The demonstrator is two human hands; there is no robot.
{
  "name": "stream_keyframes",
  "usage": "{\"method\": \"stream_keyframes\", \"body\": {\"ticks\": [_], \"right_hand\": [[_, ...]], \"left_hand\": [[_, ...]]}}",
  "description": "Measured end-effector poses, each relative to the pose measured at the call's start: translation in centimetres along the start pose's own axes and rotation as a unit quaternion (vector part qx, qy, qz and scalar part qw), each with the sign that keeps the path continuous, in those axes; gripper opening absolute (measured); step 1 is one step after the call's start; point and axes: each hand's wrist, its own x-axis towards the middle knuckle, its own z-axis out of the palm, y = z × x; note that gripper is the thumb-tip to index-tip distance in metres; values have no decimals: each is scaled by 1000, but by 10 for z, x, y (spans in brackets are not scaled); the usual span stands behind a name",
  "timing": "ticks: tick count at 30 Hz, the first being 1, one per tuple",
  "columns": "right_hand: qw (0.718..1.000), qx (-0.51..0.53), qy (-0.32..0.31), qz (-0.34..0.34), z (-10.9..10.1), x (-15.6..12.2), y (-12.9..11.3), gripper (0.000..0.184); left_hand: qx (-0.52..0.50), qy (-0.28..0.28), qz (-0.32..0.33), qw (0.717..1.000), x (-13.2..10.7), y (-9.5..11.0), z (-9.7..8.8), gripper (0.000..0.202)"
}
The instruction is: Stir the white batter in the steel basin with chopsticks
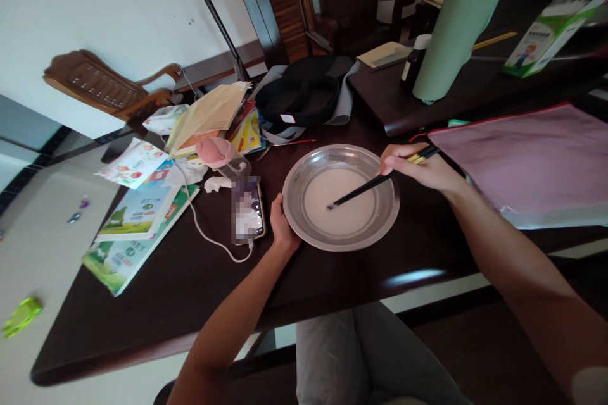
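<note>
A wide metal bowl (342, 243) stands on the dark table, with a milky white liquid (339, 202) in its bottom. My left hand (284, 228) grips the bowl's left side, thumb at the rim; its other fingers are hidden under the edge. Black chopsticks (361, 189) with gold bands are held in my right hand (412, 166), closed above the bowl's right rim. They slant down to the left, and their tips meet the liquid near the middle of the bowl.
Left of the bowl are a phone (255, 218) on a white cable (202, 231), a pink-topped container (216, 152) and booklets (130, 215). Behind stands a black bag (299, 95). A pink zip pouch (532, 158) lies right, below a tall green bottle (458, 31).
</note>
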Motion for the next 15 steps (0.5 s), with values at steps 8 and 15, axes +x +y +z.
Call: {"method": "stream_keyframes", "body": {"ticks": [8, 15], "right_hand": [[996, 5, 87, -1, -9, 1, 4, 54], [998, -22, 52, 4, -3, 1, -1, 52]], "left_hand": [[3, 6, -2, 1000, -1, 0, 2, 32], [9, 11, -6, 1000, -2, 1, 3, 33]]}}
